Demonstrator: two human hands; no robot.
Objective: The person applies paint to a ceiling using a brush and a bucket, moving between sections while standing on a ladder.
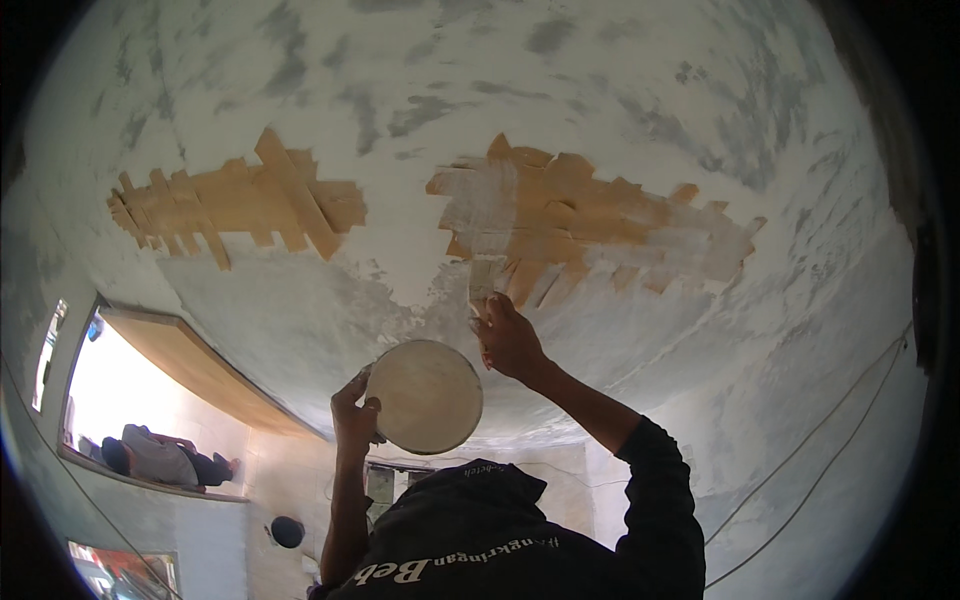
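My right hand (508, 338) is raised and closed around a flat putty knife (484, 280). Its pale, smeared blade lies against the lower edge of a patch of brown paper strips (590, 215) on the whitish plastered surface. White filler thinly covers the left part and right end of that patch. Lower and to the left, my left hand (355, 412) grips the side of a round, pale tub (425, 397); I cannot tell whether its filled top or its base shows. Farther left, a second patch of overlapping brown strips (225, 200) has no white smear on it.
A bright opening with a wooden door (200, 360) lies at the left, where a person in a grey top (160, 458) rests by the sill. Thin cords (810, 470) run along the right side. A dark round thing (287, 531) shows at lower left.
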